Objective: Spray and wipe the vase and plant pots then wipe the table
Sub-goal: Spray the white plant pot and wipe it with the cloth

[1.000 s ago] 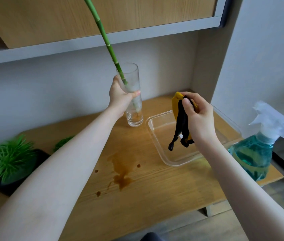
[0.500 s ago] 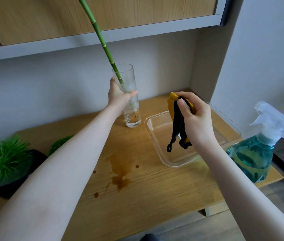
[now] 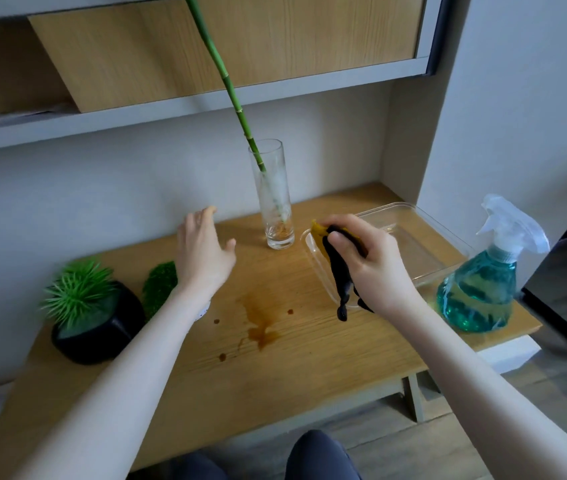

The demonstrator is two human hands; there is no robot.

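A tall clear glass vase (image 3: 275, 202) with a green bamboo stem (image 3: 226, 81) stands on the wooden table (image 3: 310, 358) near the back wall. My left hand (image 3: 202, 252) hovers open to the left of the vase, apart from it. My right hand (image 3: 372, 261) grips a yellow and black cloth (image 3: 339, 271) over the near left corner of a clear plastic tray (image 3: 424, 237). A black pot with a spiky green plant (image 3: 91, 317) sits at the left; a second small green plant (image 3: 161, 285) shows behind my left forearm. A teal spray bottle (image 3: 483, 282) stands at the right edge.
A brown spill (image 3: 261, 323) with small droplets stains the middle of the table. A wooden cabinet and grey shelf (image 3: 171, 109) hang above, close to the bamboo stem. A wall corner juts out at the right behind the tray.
My left hand has let go of the vase and pulled back to the left, open. The vase now stands by itself on the table. My right hand with the cloth has dropped lower.
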